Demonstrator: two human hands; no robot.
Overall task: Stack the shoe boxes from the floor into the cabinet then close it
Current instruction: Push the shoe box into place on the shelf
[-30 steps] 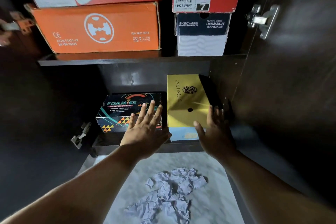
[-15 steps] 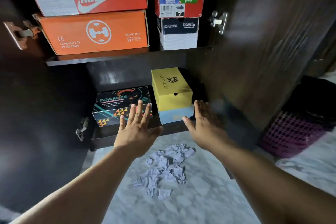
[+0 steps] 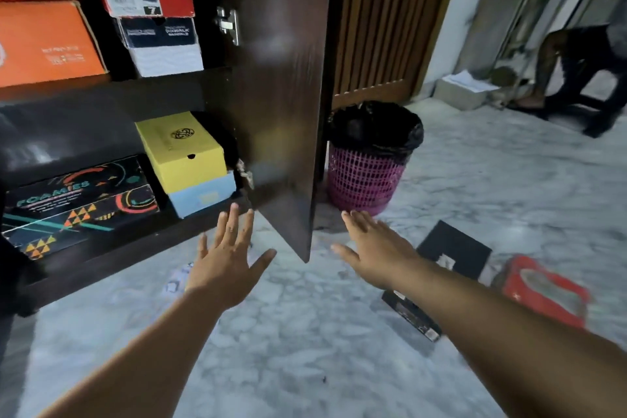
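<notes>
The dark cabinet's right door (image 3: 281,105) stands open. On the lower shelf a yellow box (image 3: 179,149) sits on a pale blue box (image 3: 203,195), beside a black Foamies box (image 3: 78,204). Orange (image 3: 44,41), red and Skechers boxes (image 3: 152,0) fill the upper shelf. A black shoe box (image 3: 451,251) and a red shoe box (image 3: 546,288) lie on the marble floor at right. My left hand (image 3: 227,258) hovers open in front of the lower shelf. My right hand (image 3: 373,244) is open, past the door's edge, just left of the black box.
A pink mesh bin (image 3: 366,176) with a black liner stands behind the open door. Crumpled paper (image 3: 176,278) lies on the floor under my left hand. A person (image 3: 576,58) bends at the far right, near a white box (image 3: 464,88).
Both hands have pulled back from the yellow box in the cabinet. The view has swung right, bringing the bin and the floor boxes into sight; my right hand now reaches toward them.
</notes>
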